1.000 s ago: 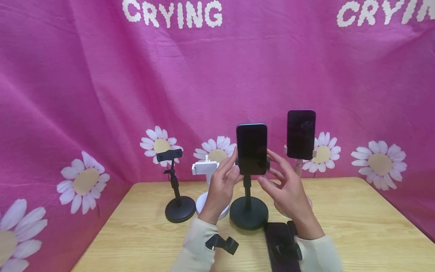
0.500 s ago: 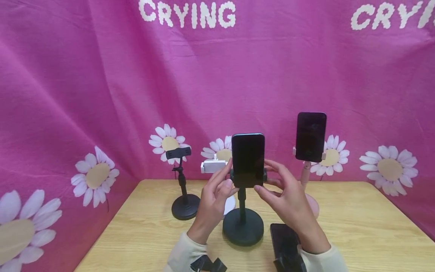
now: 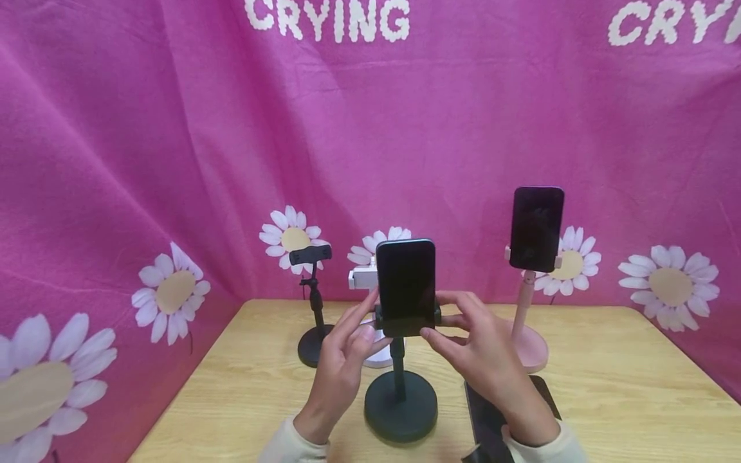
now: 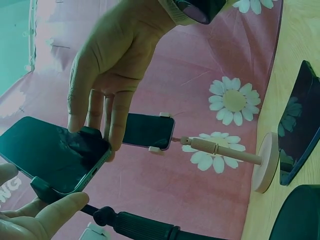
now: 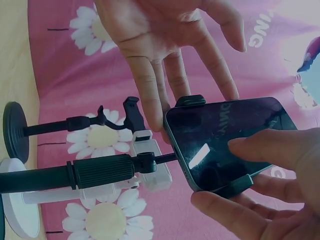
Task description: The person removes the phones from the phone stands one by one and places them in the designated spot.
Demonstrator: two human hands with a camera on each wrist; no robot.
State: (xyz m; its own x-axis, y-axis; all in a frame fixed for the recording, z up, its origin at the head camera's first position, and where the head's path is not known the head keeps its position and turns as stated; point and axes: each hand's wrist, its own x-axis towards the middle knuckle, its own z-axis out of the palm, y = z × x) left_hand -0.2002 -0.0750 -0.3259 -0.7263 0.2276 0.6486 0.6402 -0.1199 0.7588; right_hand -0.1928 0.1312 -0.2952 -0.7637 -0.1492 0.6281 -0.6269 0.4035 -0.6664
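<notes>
A dark smartphone (image 3: 406, 286) stands upright in the clamp of a dark green phone stand (image 3: 401, 406). My left hand (image 3: 341, 363) is at its left side. In the right wrist view those fingers (image 5: 146, 80) reach out fairly straight and touch the clamp and phone edge; the thumb is apart from the screen. On the other side, my right hand (image 3: 483, 350) pinches the phone's lower right edge and clamp. Its thumb is at the bottom corner, other fingers beside and partly behind the clamp. The phone hides some left fingertips in the head view.
A pink stand (image 3: 523, 299) with another phone (image 3: 537, 228) is at the right. Behind on the left stand a black stand (image 3: 311, 254) and a partly hidden white stand (image 3: 361, 278). Another phone (image 4: 302, 125) lies on the wooden table (image 3: 243, 386), under my right forearm. A pink cloth (image 3: 463, 128) hangs behind.
The green stand and its phone have come nearer to me and shifted left, both hands moving along with them. The pink stand's base now shows more fully. The head view has shifted slightly.
</notes>
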